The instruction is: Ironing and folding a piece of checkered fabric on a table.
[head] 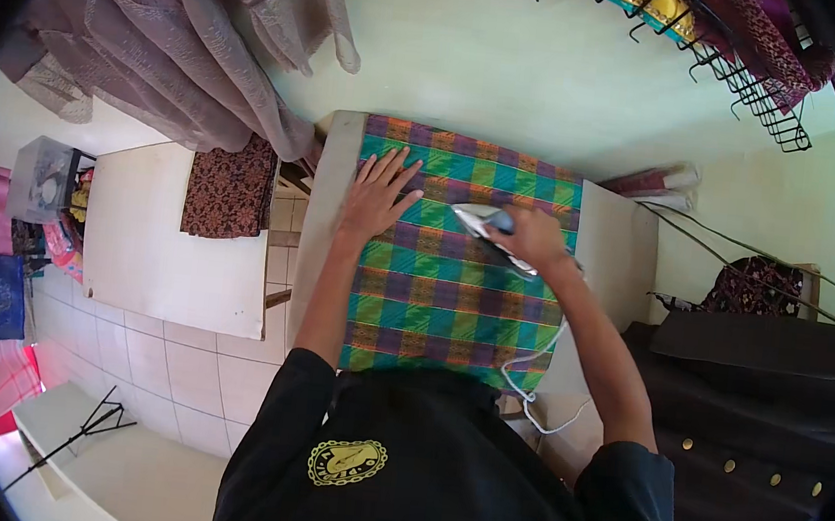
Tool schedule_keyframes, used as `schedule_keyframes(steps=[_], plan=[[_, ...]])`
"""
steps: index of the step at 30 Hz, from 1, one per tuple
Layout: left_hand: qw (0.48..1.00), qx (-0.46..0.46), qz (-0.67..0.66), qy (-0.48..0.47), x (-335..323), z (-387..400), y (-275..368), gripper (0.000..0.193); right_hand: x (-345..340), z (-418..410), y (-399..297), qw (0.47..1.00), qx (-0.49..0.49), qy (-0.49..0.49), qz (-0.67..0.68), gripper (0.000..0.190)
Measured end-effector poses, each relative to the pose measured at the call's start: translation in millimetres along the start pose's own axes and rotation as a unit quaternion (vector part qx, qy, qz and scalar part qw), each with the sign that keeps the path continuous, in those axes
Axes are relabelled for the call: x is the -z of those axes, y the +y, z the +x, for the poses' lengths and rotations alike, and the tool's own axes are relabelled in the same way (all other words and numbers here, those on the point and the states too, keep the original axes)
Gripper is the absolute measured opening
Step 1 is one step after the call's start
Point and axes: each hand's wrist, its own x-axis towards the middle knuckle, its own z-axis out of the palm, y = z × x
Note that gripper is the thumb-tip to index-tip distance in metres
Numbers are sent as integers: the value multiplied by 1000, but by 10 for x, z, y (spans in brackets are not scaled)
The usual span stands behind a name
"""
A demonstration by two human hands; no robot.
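A checked cloth (452,294) in green, purple and orange lies spread over a pale padded ironing table (617,257). My left hand (379,193) rests flat near the cloth's left edge, palm down with the fingers apart. In my right hand (536,238) is a clothes iron (478,221), gripped by its handle and standing on the cloth. Its tip points to the upper left, towards my left hand. From the iron a white cord (525,395) hangs down past the cloth's lower right edge. The iron's soleplate is hidden.
Mauve garments (160,32) hang at upper left. A white table (152,273) at left bears a folded brown patterned cloth (228,189). A dark garment with gold buttons (757,414) lies at right. Above right is a black wire rack (751,82). A black stand (80,431) lies at lower left.
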Motion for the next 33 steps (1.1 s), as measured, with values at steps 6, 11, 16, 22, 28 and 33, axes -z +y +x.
schedule_keyframes(steps=[6, 11, 16, 22, 28, 33], plan=[[999, 5, 34, 3, -34, -8, 62, 56, 49, -286, 774, 989, -121, 56, -61, 54], [992, 93, 79, 34, -114, -297, 110, 55, 233, -386, 682, 996, -27, -58, -56, 60], [988, 106, 106, 44, 33, -371, 156, 51, 108, -350, 731, 993, -92, 64, -49, 57], [987, 126, 84, 55, 22, -393, 150, 52, 105, -302, 649, 996, -31, -15, -83, 55], [986, 133, 83, 58, 6, -391, 117, 51, 9, -155, 586, 985, -90, 129, -77, 57], [986, 127, 88, 67, 13, -368, 137, 50, 7, 67, 709, 955, -263, 138, -9, 62]])
